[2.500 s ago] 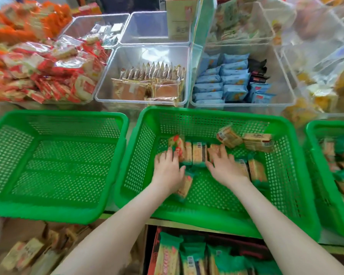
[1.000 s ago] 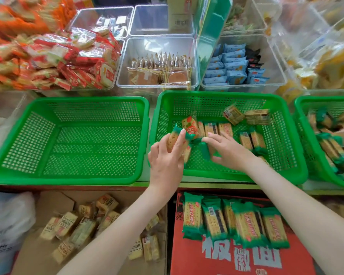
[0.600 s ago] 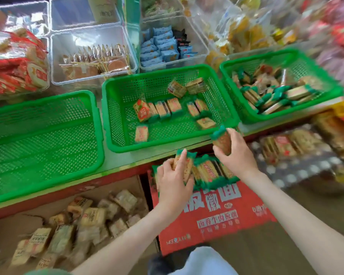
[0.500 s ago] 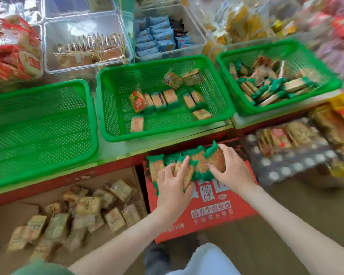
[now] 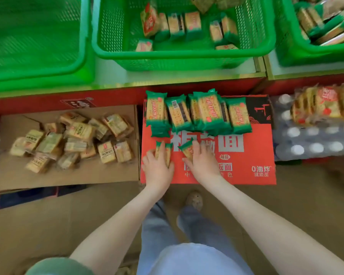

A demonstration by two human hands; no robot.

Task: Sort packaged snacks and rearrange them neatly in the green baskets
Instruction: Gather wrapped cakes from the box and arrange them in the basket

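Floor: plain brown, evenly lit, no hard shadows. Display counter along the far side: pale top, gold edge trim, red front. Beneath it, on the floor: flattened cardboard sheet at left, red printed carton at centre, shrink-wrapped bottle pack at right.

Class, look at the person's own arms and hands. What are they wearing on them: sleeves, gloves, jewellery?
Both forearms are bare down to the picture's edge. The left hand and right hand wear no gloves, and no ring, watch or bracelet shows. Green cloth beside the left arm at the bottom edge may be a short sleeve, but I cannot be sure.
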